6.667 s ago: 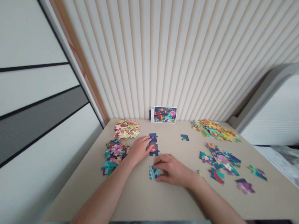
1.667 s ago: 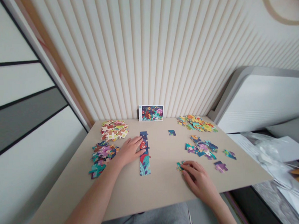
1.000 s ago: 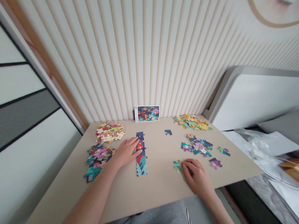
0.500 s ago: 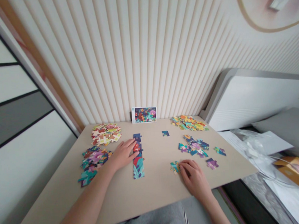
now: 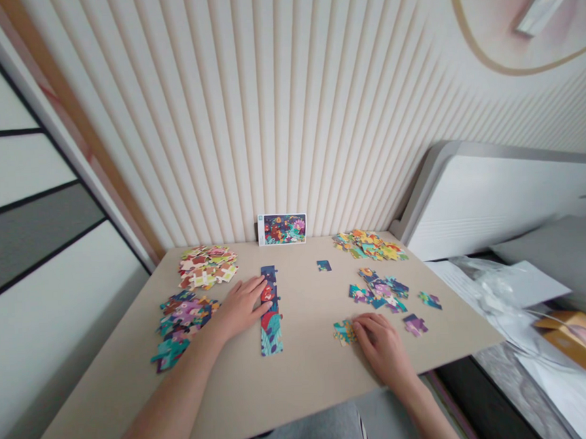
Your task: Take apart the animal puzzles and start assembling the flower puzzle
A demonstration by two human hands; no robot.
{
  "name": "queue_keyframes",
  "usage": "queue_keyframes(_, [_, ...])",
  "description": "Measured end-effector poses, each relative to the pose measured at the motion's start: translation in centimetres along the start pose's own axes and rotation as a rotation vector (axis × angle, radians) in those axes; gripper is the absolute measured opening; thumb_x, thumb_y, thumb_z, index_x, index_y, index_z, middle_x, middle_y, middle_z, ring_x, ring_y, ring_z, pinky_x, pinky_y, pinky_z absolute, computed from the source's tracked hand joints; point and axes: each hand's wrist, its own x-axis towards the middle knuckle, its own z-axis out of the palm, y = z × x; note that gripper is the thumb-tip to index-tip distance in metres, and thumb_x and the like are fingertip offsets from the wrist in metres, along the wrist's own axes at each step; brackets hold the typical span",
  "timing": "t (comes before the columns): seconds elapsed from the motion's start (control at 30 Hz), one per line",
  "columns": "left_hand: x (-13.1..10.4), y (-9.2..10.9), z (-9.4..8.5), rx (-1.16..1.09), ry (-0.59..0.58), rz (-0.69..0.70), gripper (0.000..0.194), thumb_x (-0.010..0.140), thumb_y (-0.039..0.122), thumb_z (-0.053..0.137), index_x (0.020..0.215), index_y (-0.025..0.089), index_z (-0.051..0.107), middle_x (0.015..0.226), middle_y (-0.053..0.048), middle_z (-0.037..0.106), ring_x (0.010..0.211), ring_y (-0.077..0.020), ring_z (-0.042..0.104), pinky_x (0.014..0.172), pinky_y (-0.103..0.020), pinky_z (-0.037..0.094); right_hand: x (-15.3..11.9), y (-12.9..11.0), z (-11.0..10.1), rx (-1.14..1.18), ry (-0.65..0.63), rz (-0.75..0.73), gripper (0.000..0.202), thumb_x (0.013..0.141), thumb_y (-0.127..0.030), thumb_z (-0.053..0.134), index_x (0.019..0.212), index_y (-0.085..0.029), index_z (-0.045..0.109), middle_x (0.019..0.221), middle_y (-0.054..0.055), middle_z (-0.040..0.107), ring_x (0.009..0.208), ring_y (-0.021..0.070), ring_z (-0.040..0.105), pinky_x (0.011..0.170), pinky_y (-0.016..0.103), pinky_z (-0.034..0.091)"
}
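A narrow strip of joined jigsaw pieces (image 5: 271, 332), dark blue at the far end and red and teal nearer me, lies flat on the table. My left hand (image 5: 241, 306) rests beside it with fingers stretched out, the tips touching its left edge. To the right, a teal and yellow puzzle piece (image 5: 344, 333) lies on the tabletop. The bent fingers of my right hand (image 5: 379, 343) are closed at that piece's right edge, hiding part of it. A lone dark blue piece (image 5: 323, 266) sits farther back, between the strip and the right-hand piles.
A picture card (image 5: 282, 229) leans against the ribbed wall. Left are a red-and-cream pile (image 5: 208, 266) and a purple-teal pile (image 5: 185, 323). Right are a yellow pile (image 5: 370, 245), a blue-purple cluster (image 5: 379, 288) and loose pieces, including a purple one (image 5: 415, 325). Beyond the table's right edge is a bed.
The camera view has shifted slightly, so the table sits a little lower in the picture. Both hands and the puzzle pieces keep practically the same places.
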Motion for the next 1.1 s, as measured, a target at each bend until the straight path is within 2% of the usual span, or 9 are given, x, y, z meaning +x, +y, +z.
queue_keyframes(0.13, [0.0, 0.2, -0.2, 0.002, -0.009, -0.002, 0.06, 0.098, 0.056, 0.041, 0.147, 0.022, 0.046, 0.155, -0.011, 0.043, 0.144, -0.0275, 0.038, 0.12, -0.05, 0.027, 4.7, 3.0, -1.0, -0.206, 0.104, 0.065, 0.03, 0.098, -0.036, 0.048, 0.102, -0.021, 0.074, 0.107, 0.011, 0.071, 0.104, 0.0274, 0.063, 0.097, 0.043, 0.045])
queue_keyframes(0.33, [0.0, 0.3, -0.3, 0.004, -0.018, -0.008, 0.06, 0.099, 0.057, 0.04, 0.147, 0.021, 0.046, 0.155, -0.011, 0.043, 0.144, -0.0278, 0.038, 0.12, -0.051, 0.026, 12.8, 6.7, -1.5, -0.488, -0.132, 0.39, 0.045, 0.085, -0.042, 0.065, 0.122, -0.018, 0.069, 0.116, 0.019, 0.069, 0.111, 0.0355, 0.062, 0.092, 0.046, 0.046])
queue_keyframes(0.47, [0.0, 0.2, 0.0, -0.003, -0.011, -0.015, 0.061, 0.098, 0.056, 0.042, 0.149, 0.022, 0.044, 0.155, -0.011, 0.042, 0.144, -0.0281, 0.038, 0.12, -0.051, 0.026, 13.9, 7.7, -0.5, -0.503, -0.204, 0.478, 0.048, 0.083, -0.043, 0.065, 0.126, -0.021, 0.066, 0.121, 0.018, 0.067, 0.116, 0.0359, 0.06, 0.093, 0.049, 0.045])
queue_keyframes(0.63, [0.0, 0.2, 0.0, -0.018, -0.006, -0.018, 0.06, 0.098, 0.055, 0.043, 0.148, 0.022, 0.045, 0.156, -0.011, 0.041, 0.144, -0.0277, 0.037, 0.12, -0.051, 0.026, 13.1, 8.9, -0.2, -0.44, -0.166, 0.48, 0.051, 0.083, -0.043, 0.063, 0.129, -0.021, 0.063, 0.123, 0.019, 0.065, 0.114, 0.0369, 0.062, 0.09, 0.05, 0.047])
queue_keyframes(0.7, [0.0, 0.3, -0.2, -0.024, -0.003, -0.02, 0.059, 0.098, 0.055, 0.044, 0.148, 0.023, 0.046, 0.156, -0.01, 0.041, 0.145, -0.0273, 0.036, 0.12, -0.05, 0.025, 13.1, 8.4, 0.0, -0.394, -0.121, 0.422, 0.05, 0.084, -0.039, 0.063, 0.13, -0.019, 0.063, 0.122, 0.018, 0.065, 0.112, 0.0347, 0.063, 0.091, 0.048, 0.048])
queue_keyframes(0.8, [-0.1, 0.5, -0.4, -0.032, -0.01, -0.025, 0.059, 0.097, 0.055, 0.044, 0.147, 0.024, 0.046, 0.156, -0.01, 0.041, 0.145, -0.0269, 0.036, 0.12, -0.049, 0.024, 13.6, 5.6, 0.9, -0.203, -0.135, 0.164, 0.048, 0.084, -0.029, 0.062, 0.13, -0.018, 0.063, 0.124, 0.015, 0.064, 0.11, 0.0278, 0.064, 0.097, 0.042, 0.048])
queue_keyframes(0.97, [0.0, 0.6, -0.5, -0.022, -0.029, -0.034, 0.06, 0.098, 0.056, 0.043, 0.148, 0.024, 0.045, 0.157, -0.01, 0.04, 0.145, -0.027, 0.035, 0.12, -0.051, 0.025, 15.1, -1.0, 3.9, 0.217, -0.473, -0.319, 0.054, 0.079, -0.017, 0.067, 0.133, -0.023, 0.062, 0.128, 0.009, 0.065, 0.117, 0.0226, 0.061, 0.105, 0.036, 0.045])
queue_keyframes(1.03, [0.0, 0.6, -0.5, -0.021, -0.029, -0.038, 0.059, 0.098, 0.056, 0.044, 0.148, 0.024, 0.045, 0.157, -0.01, 0.04, 0.145, -0.027, 0.035, 0.12, -0.051, 0.025, 15.8, -2.4, 5.1, 0.269, -0.555, -0.38, 0.054, 0.079, -0.012, 0.064, 0.132, -0.024, 0.063, 0.131, 0.007, 0.065, 0.12, 0.022, 0.061, 0.107, 0.037, 0.044])
queue_keyframes(1.1, [0.0, 0.6, -0.5, -0.023, -0.03, -0.043, 0.059, 0.097, 0.056, 0.044, 0.148, 0.025, 0.045, 0.157, -0.01, 0.04, 0.145, -0.0267, 0.036, 0.12, -0.05, 0.025, 16.3, -2.6, 6.1, 0.275, -0.533, -0.373, 0.055, 0.078, -0.008, 0.062, 0.13, -0.024, 0.064, 0.132, 0.007, 0.065, 0.121, 0.0221, 0.06, 0.108, 0.037, 0.043])
